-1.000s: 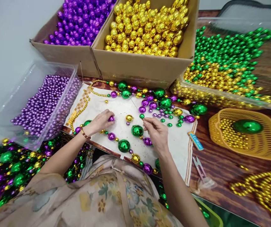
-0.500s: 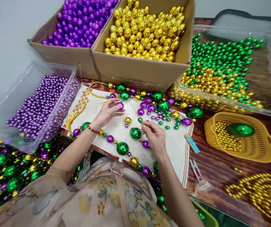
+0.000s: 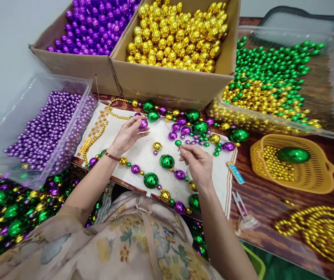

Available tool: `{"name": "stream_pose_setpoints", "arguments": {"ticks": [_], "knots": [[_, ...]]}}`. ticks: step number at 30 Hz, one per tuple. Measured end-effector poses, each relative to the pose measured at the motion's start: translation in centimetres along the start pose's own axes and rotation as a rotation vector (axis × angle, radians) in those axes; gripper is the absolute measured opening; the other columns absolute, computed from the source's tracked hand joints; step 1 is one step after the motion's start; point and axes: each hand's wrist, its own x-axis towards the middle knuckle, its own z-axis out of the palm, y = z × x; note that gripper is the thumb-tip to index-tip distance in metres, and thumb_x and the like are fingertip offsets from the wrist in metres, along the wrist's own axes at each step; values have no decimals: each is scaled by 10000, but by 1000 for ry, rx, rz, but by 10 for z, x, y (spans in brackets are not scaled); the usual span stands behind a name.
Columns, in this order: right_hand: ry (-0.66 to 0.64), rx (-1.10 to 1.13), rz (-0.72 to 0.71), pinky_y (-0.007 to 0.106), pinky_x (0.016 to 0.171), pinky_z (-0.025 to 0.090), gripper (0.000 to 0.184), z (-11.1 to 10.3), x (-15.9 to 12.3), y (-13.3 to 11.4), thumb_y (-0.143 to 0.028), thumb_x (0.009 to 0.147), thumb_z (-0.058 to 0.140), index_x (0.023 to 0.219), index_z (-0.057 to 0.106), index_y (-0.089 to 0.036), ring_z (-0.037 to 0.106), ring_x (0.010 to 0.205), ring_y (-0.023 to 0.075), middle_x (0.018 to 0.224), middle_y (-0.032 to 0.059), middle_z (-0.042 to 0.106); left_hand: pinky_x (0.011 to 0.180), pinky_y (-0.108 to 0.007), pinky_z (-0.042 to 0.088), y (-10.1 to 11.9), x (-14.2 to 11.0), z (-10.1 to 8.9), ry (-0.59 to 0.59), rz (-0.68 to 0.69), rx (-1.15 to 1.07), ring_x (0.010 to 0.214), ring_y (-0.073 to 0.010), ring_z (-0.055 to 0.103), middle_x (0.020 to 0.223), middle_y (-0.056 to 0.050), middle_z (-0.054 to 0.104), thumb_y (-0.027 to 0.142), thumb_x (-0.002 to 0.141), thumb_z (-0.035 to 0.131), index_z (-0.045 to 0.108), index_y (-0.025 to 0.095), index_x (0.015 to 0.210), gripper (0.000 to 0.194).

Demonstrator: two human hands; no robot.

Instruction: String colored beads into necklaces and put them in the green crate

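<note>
A shiny purple bead [image 3: 143,123] is pinched in the fingertips of my left hand [image 3: 127,135], above the white cloth [image 3: 137,149]. My right hand [image 3: 197,161] is closed in a pinch on a thin thread. A small green bead [image 3: 178,143] sits on that thread just off the fingertips. The thread slants up and left toward a beaded string with large green beads [image 3: 153,116]. Loose small purple and green beads [image 3: 196,142] lie beyond my right hand. A loose gold bead [image 3: 156,146] rests between the hands, and another stretch of beaded string [image 3: 151,180] crosses the near cloth.
Cardboard boxes hold purple beads [image 3: 97,29] and gold beads [image 3: 175,37] at the back. Clear tubs flank the cloth, with small purple beads [image 3: 50,128] left and green and gold beads [image 3: 271,77] right. A yellow basket [image 3: 315,171], snips [image 3: 240,204] and gold bead strands [image 3: 321,233] lie right.
My right hand has moved a little right, carrying the green bead on the thread with it. My left hand has turned and shifted slightly left and up with the purple bead.
</note>
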Motion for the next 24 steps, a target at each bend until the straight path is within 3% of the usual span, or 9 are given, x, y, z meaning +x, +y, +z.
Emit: {"name": "stream_pose_setpoints", "arguments": {"ticks": [6, 9, 12, 15, 19, 24], "knots": [[-26, 81, -60, 245, 473, 447, 99, 5, 19, -27, -301, 779, 709, 801, 730, -206, 576, 509, 110, 631, -25, 626, 845, -346, 579, -17, 0, -6, -11, 4, 137, 824, -148, 701, 915, -10, 666, 422, 819, 768, 653, 204, 1016, 315], [-95, 122, -76, 222, 453, 406, 95, 15, 30, -39, -291, 782, 700, 802, 720, -200, 587, 519, 103, 641, -24, 629, 842, -349, 557, -28, -1, -15, 1, 82, 563, 878, -171, 671, 986, -49, 666, 372, 842, 716, 662, 186, 1035, 273], [-135, 146, -80, 210, 449, 394, 110, 25, 39, -45, -299, 786, 684, 812, 703, -194, 599, 538, 101, 655, -25, 626, 964, -408, 508, -36, -5, -24, -43, 237, 1098, 1019, -233, 629, 1110, -101, 641, 299, 880, 661, 676, 171, 1120, 272], [-155, 153, -86, 205, 461, 409, 118, 32, 48, -51, -317, 815, 666, 828, 682, -201, 601, 552, 94, 660, -35, 612, 1040, -456, 460, -42, -9, -31, -84, 302, 1404, 1104, -282, 584, 1141, -124, 611, 231, 912, 596, 646, 164, 1222, 321], [-228, 200, -94, 192, 458, 416, 96, 43, 62, -61, -305, 830, 655, 843, 657, -209, 608, 558, 88, 671, -44, 600, 1030, -473, 457, -50, -10, -36, -130, 301, 1556, 1116, -306, 559, 1144, -130, 602, 203, 918, 564, 633, 166, 1243, 334], [-319, 236, -81, 172, 485, 439, 120, 60, 74, -71, -300, 852, 640, 887, 644, -186, 646, 614, 83, 734, -37, 592, 1022, -460, 461, -53, -10, -41, -128, 318, 1523, 1113, -293, 566, 1139, -116, 612, 230, 917, 577, 629, 186, 1243, 333]]}}
